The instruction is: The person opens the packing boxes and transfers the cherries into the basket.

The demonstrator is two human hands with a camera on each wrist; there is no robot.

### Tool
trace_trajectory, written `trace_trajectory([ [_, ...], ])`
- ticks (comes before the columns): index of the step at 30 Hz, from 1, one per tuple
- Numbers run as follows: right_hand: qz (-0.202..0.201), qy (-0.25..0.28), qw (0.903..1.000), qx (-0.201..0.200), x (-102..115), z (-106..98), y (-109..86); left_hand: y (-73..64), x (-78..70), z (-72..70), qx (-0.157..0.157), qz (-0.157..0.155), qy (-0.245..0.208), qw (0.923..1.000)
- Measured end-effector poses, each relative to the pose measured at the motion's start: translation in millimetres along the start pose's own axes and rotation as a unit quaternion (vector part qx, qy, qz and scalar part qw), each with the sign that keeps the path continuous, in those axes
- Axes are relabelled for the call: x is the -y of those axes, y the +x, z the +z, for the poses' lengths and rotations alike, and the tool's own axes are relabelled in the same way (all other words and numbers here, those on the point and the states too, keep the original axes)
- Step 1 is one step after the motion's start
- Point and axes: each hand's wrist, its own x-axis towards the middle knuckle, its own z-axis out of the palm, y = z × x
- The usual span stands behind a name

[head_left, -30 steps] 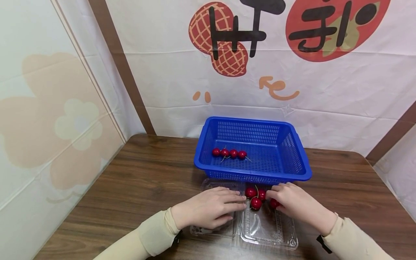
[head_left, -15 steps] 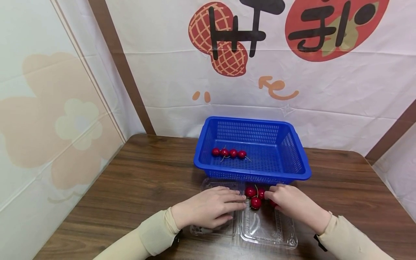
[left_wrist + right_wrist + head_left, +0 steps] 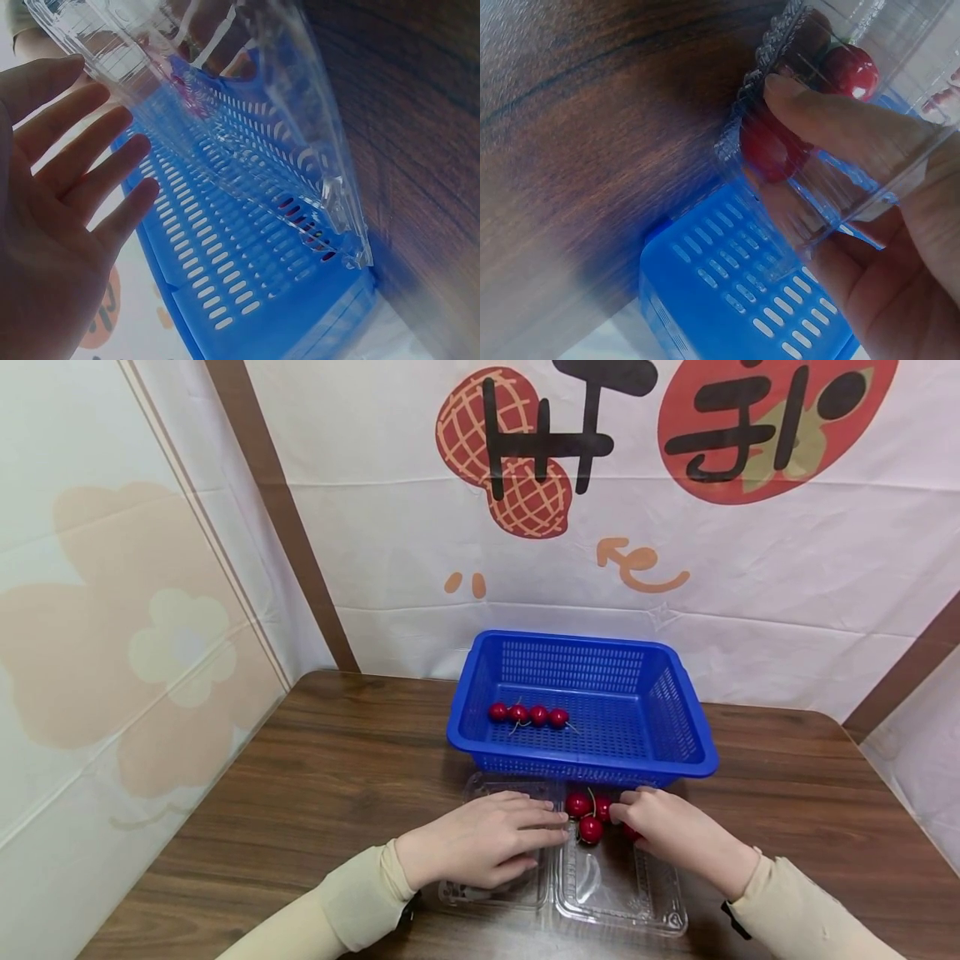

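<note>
A clear plastic clamshell box lies unfolded on the table. My left hand is over its left half, fingers straight and fingertips at the middle fold; in the left wrist view the fingers are spread beside the clear plastic. A small cluster of red cherries, one with a stem standing up, sits at the back of the right half. My right hand reaches into that half's back right corner. In the right wrist view its thumb and fingers pinch a cherry, with another cherry near the thumb.
A blue perforated basket stands directly behind the box, close to its back edge. Several cherries lie in a row inside it. The brown wooden table extends to both sides, and a printed cloth hangs behind.
My right hand has shifted slightly left toward the other cherries, with its cherry more covered by the fingers. The left hand, basket and box look the same.
</note>
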Motion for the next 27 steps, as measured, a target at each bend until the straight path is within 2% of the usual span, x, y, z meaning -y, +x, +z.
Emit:
trace_trajectory([
  [9,0.006,0.014,0.9998,0.011,-0.2,1.2,1.0,-0.1,0.5,1.7,-0.001,0.001,0.002,1.0000],
  [27,0.014,0.035,0.9993,0.003,-1.4,-0.9,0.2,0.8,0.0,-0.3,0.010,0.000,0.006,0.9999],
])
